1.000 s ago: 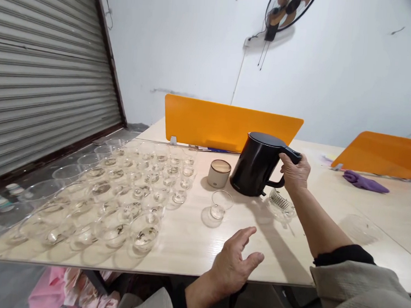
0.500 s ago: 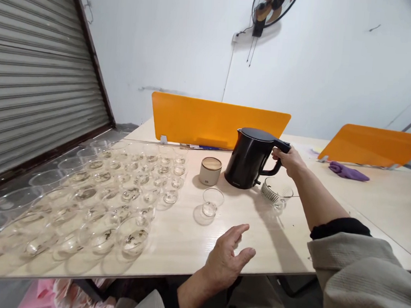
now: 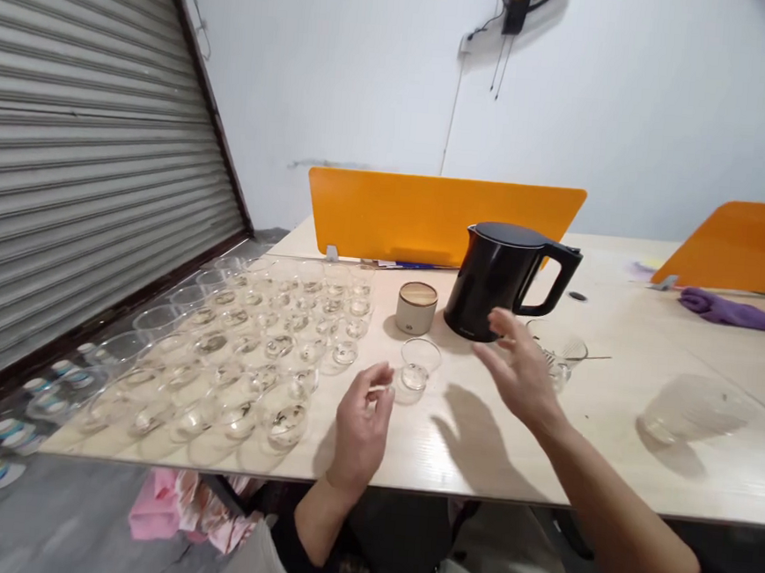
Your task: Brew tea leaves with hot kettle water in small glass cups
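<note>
My left hand (image 3: 361, 430) hovers over the table with its fingers loosely bent and apart, holding nothing. Just beyond its fingertips stands a single clear plastic cup (image 3: 420, 360). In front of the black electric kettle (image 3: 492, 282) is my right hand (image 3: 521, 372), empty, thumb and fingers spread. The kettle rests on the table, its handle turned right. Partly behind my right hand sits a clear glass pitcher (image 3: 569, 352) with a thin stick lying across or beside it. A pale canister with a wooden lid (image 3: 416, 309) is left of the kettle.
Rows of clear cups with dark bits in their bottoms (image 3: 245, 355) cover the table's left side. At right lies a stack of clear cups (image 3: 690, 412). Orange dividers (image 3: 441, 220) stand at the back, with a purple cloth (image 3: 731, 310) at far right.
My right hand has let go of the kettle's handle and come nearer. My left hand has moved forward and left, close to the single cup. The view has turned right and downward.
</note>
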`<state>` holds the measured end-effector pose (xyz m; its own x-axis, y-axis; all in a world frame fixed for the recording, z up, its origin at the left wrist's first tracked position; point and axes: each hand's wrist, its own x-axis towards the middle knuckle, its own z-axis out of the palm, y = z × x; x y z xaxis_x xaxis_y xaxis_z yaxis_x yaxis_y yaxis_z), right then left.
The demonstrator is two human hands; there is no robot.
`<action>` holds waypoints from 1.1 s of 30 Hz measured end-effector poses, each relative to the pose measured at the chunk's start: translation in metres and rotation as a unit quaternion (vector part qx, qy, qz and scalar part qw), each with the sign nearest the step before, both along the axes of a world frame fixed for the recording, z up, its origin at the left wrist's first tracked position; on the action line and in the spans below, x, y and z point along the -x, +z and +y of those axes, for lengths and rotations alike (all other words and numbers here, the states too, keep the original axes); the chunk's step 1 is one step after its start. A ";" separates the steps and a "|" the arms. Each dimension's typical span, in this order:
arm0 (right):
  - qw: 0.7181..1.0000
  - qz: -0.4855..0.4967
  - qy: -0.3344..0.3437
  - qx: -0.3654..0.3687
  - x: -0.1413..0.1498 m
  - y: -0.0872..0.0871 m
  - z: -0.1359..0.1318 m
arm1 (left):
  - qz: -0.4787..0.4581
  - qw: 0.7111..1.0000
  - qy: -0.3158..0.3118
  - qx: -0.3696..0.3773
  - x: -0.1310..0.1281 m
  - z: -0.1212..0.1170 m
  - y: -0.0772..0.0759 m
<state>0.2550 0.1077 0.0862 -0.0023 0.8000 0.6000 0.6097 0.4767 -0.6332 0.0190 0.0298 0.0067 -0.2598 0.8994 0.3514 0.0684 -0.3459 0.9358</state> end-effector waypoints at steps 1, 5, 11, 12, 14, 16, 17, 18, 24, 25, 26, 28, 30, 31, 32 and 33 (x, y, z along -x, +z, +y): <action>0.997 0.001 0.039 0.066 0.007 -0.014 -0.001 | 0.005 1.000 0.004 0.015 0.003 0.008 -0.003; 0.957 0.043 0.158 0.239 0.022 -0.054 0.015 | -0.007 0.994 -0.078 0.080 0.000 0.033 -0.020; 0.928 0.098 0.240 0.269 0.038 -0.073 0.033 | 0.029 0.985 -0.153 0.070 -0.005 0.045 -0.032; 0.927 0.107 0.242 0.267 0.039 -0.074 0.032 | 0.029 0.984 -0.163 0.067 -0.005 0.044 -0.032; 0.927 0.118 0.243 0.261 0.041 -0.074 0.028 | 0.026 0.983 -0.171 0.063 -0.005 0.039 -0.031; 0.927 0.119 0.243 0.261 0.040 -0.072 0.021 | 0.023 0.983 -0.172 0.062 -0.006 0.030 -0.030; 0.925 0.118 0.245 0.265 0.039 -0.071 0.016 | 0.020 0.983 -0.173 0.062 -0.007 0.025 -0.030; 0.924 0.116 0.246 0.270 0.038 -0.069 0.012 | 0.015 0.983 -0.175 0.062 -0.007 0.021 -0.029; 0.927 0.111 0.236 0.271 0.034 -0.064 -0.010 | 0.002 0.985 -0.163 0.054 -0.010 0.002 -0.028; 0.927 0.112 0.237 0.269 0.034 -0.065 -0.011 | 0.007 0.986 -0.159 0.053 -0.010 0.001 -0.029; 0.927 0.114 0.239 0.268 0.034 -0.067 -0.012 | 0.013 0.987 -0.154 0.050 -0.010 0.001 -0.030; 0.929 0.114 0.240 0.258 0.034 -0.071 -0.012 | 0.024 0.989 -0.139 0.044 -0.010 0.000 -0.031; 0.934 0.111 0.236 0.245 0.034 -0.076 -0.013 | 0.034 0.991 -0.124 0.039 -0.010 -0.001 -0.031; 0.936 0.109 0.234 0.239 0.035 -0.078 -0.013 | 0.039 0.991 -0.119 0.037 -0.011 -0.001 -0.031; 0.938 0.107 0.233 0.235 0.035 -0.079 -0.013 | 0.044 0.992 -0.117 0.035 -0.011 -0.001 -0.030; 0.939 0.104 0.232 0.233 0.035 -0.080 -0.013 | 0.049 0.991 -0.117 0.033 -0.011 -0.002 -0.030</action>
<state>0.2197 0.0944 0.0057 -0.3364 0.9176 0.2119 0.2457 0.3027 -0.9209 0.0305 0.0282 -0.0231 -0.0096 0.9531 0.3024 0.0848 -0.3006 0.9500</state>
